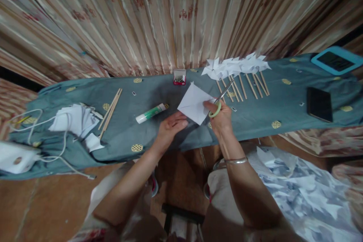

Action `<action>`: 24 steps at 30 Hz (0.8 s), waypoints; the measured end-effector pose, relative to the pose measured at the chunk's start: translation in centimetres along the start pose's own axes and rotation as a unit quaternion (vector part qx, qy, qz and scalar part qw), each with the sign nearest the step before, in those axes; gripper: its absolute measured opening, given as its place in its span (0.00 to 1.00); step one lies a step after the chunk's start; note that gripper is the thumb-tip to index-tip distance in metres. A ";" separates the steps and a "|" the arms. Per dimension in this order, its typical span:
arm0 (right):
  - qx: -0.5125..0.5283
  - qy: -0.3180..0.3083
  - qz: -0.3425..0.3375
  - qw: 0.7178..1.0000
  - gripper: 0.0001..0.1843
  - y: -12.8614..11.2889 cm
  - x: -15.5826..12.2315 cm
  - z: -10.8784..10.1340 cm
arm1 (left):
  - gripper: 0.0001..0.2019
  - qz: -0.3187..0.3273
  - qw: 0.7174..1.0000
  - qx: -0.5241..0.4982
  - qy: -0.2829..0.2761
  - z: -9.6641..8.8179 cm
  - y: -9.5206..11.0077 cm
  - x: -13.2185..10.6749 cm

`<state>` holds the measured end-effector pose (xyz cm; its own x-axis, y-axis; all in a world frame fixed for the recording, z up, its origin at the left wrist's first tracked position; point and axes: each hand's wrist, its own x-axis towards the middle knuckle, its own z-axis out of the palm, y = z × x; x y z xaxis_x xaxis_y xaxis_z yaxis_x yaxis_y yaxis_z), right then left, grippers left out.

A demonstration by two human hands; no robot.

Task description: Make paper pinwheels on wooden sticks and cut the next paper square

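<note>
A folded white paper square (194, 103) is held over the blue-grey cloth-covered table (255, 121). My left hand (169, 126) pinches the paper's lower edge with closed fingers. My right hand (219, 116) grips scissors (222, 100) with pale green handles, their blades pointing up and right beside the paper's right corner.
A glue stick (150, 114) lies left of the paper, and a small red box of pins (179, 77) sits behind it. Finished paper pinwheels on wooden sticks (241, 73) line the back right. A paper stack (75, 119), loose sticks (110, 111), a dark phone (319, 103) and a blue-cased tablet (336, 60) also lie there.
</note>
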<state>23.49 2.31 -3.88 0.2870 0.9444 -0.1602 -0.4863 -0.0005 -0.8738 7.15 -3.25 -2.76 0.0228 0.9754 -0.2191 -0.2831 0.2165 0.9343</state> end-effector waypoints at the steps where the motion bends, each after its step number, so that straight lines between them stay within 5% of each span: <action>1: -0.003 -0.004 0.002 1.000 0.18 0.2 -0.1 0.2 | 0.18 0.004 1.000 0.004 -0.011 0.4 -0.4 -0.1; 9: -0.002 -0.021 0.027 0.999 0.17 1.4 -1.2 2.0 | 0.24 0.000 0.997 -0.066 0.041 1.7 -1.8 0.4; 24: -0.068 -0.062 0.022 0.996 0.18 2.6 -2.3 2.3 | 0.20 0.026 0.994 -0.057 0.094 0.0 -2.0 0.8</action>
<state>19.66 0.87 -4.67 0.1602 0.9756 -0.1501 -0.3781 -0.0798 -0.9223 7.73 -2.88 -4.78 -0.1717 0.9578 -0.2306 -0.3866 0.1497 0.9100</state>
